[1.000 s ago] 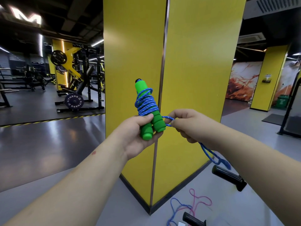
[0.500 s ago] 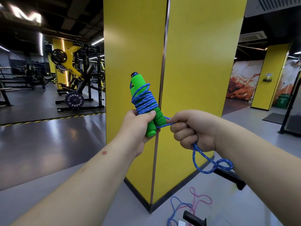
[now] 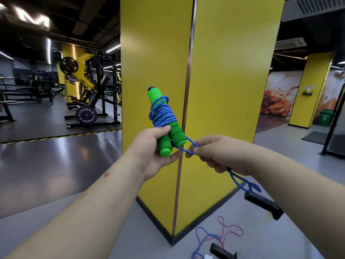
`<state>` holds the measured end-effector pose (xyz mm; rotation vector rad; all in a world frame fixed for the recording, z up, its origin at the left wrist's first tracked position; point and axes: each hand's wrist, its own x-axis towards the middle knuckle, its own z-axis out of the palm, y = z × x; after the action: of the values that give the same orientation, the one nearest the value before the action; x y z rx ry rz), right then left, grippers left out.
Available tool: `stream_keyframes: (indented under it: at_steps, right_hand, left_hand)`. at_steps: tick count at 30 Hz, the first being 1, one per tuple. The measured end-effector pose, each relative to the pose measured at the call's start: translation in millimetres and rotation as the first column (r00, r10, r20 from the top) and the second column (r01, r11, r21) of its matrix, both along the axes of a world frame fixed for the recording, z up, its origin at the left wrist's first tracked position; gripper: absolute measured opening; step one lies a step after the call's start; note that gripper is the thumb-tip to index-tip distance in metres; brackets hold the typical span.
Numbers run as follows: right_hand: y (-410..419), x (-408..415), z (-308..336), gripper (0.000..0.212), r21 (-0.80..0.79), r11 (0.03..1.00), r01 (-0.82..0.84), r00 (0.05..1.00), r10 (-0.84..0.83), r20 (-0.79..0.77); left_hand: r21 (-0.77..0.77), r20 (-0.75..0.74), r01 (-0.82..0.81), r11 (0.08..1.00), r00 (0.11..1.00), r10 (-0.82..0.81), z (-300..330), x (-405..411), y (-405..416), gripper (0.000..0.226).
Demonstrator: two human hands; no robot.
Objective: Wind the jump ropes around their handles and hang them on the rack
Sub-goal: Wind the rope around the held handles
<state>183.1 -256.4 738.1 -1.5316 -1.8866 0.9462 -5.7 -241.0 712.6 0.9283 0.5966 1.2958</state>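
Jump rope handles (image 3: 165,131) in left hand (image 3: 155,152) grip

Left hand (image 3: 155,150) gripped paired green handles (image 3: 166,133), blue rope (image 3: 162,114) coiled about them; right hand (image 3: 218,156) pinched the trailing strand; second rope (image 3: 222,233) and black handles (image 3: 263,204) lay on floor (image 3: 74,212) by yellow pillar (image 3: 220,90)

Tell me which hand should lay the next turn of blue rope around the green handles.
The right hand. It already pinches the blue braided rope just beside the two green foam handles, with the free tail hanging below it. The left hand is fully occupied clamping both handles together, so it should probably only steady them.
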Motion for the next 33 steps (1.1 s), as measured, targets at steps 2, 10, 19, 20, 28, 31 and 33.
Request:
stream_keyframes:
  at_steps: [2,10,19,20,28,31,33]
  right_hand:
    - [0,-2,-1,0.027,0.119,0.990,0.081,0.990,-0.094,0.104]
    - [-6,-7,14,0.027,0.498,0.867,0.022,0.919,-0.214,0.332]
    - [-23,-13,19,0.029,0.478,0.810,-0.340,0.531,-0.254,0.808]
    - [-26,-15,25,0.027,0.469,0.804,-0.366,0.505,-0.251,0.826]
    - [-23,-11,60,0.010,0.362,0.832,-0.421,0.600,-0.044,0.799]
    - [-12,-9,63,0.016,0.438,0.805,-0.401,0.673,-0.065,0.736]
    - [-7,-8,61,0.020,0.472,0.796,-0.378,0.729,-0.058,0.682]
  left_hand:
    - [-0.023,0.004,0.014,1.000,1.000,-0.014,-1,-1,-1,0.022]
    - [0.058,-0.245,0.008,0.998,0.969,0.007,-5,-2,-2,0.024]
    - [0.482,-0.701,-0.215,0.850,0.487,0.521,-11,2,8,0.031]
    - [0.535,-0.735,-0.178,0.826,0.383,0.559,-11,3,6,0.033]
    - [0.525,-0.832,0.086,0.847,0.263,0.489,-3,4,-6,0.025]
    - [0.400,-0.869,0.151,0.904,0.376,0.321,-1,0,-6,0.029]
    - [0.304,-0.876,0.212,0.929,0.444,0.186,-1,-4,-6,0.032]
